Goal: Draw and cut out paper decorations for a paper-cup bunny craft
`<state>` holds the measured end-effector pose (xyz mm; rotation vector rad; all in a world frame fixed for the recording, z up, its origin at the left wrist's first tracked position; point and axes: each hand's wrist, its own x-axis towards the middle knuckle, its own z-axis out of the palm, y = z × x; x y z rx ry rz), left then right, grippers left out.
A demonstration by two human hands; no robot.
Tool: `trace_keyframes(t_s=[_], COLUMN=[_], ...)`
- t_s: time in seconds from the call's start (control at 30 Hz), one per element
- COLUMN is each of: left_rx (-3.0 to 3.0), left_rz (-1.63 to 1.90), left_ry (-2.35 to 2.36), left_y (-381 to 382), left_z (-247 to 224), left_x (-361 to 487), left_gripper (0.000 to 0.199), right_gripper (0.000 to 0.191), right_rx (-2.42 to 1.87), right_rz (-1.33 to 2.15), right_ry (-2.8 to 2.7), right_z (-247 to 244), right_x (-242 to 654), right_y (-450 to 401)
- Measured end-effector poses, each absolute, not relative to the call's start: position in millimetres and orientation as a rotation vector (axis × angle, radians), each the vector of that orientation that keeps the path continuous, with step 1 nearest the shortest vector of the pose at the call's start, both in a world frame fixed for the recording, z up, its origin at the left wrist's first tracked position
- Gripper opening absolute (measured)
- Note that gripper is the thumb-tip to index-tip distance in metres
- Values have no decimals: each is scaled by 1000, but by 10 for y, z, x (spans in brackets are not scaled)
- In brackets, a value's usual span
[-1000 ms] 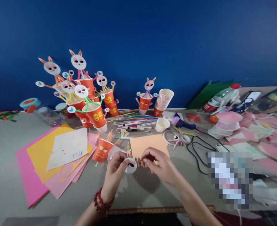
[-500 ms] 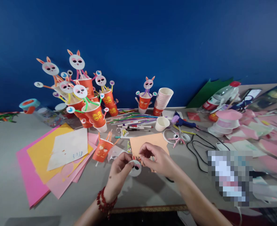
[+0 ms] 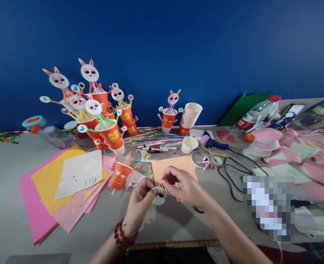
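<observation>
A round white rabbit face (image 3: 159, 198) with dark eyes hangs between my hands near the front of the table. My left hand (image 3: 140, 201), with red bead bracelets at the wrist, pinches its left edge between thumb and fingers. At the face's top right, the closed fingertips of my right hand (image 3: 180, 185) hold a small orange ear. One ear stands up from the top of the face. Beneath my right hand lies a peach paper sheet (image 3: 170, 164). An orange cup (image 3: 120, 176) with pipe-cleaner limbs leans to the left of my hands.
Finished rabbit cups (image 3: 111, 132) crowd the back left. Coloured paper sheets (image 3: 41, 183) lie at left. Stacked cups (image 3: 191, 115), pens (image 3: 162, 151), a blue glue gun (image 3: 215, 142) and tape (image 3: 197, 157) stand or lie behind my hands. Black cable and pink scraps (image 3: 316, 172) are at right.
My right fingertips have moved slightly left, closer to the top of the rabbit face, bringing the small ear against it. My left hand keeps its pinch.
</observation>
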<state>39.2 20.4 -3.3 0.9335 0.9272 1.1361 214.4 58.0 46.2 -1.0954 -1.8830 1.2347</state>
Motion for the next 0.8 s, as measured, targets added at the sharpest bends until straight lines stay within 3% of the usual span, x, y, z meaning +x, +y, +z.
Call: trace_keyframes(t_s=[0.8], left_rx=[951], left_rz=[1215], left_ry=[955], left_y=[229], left_z=[-120], left_x=[398], left_gripper=[21], right_gripper=[15], right_rx=[-1107], right_rz=[1361], right_ry=[-1668], right_z=[315], right_x=[2124], right_y=[538])
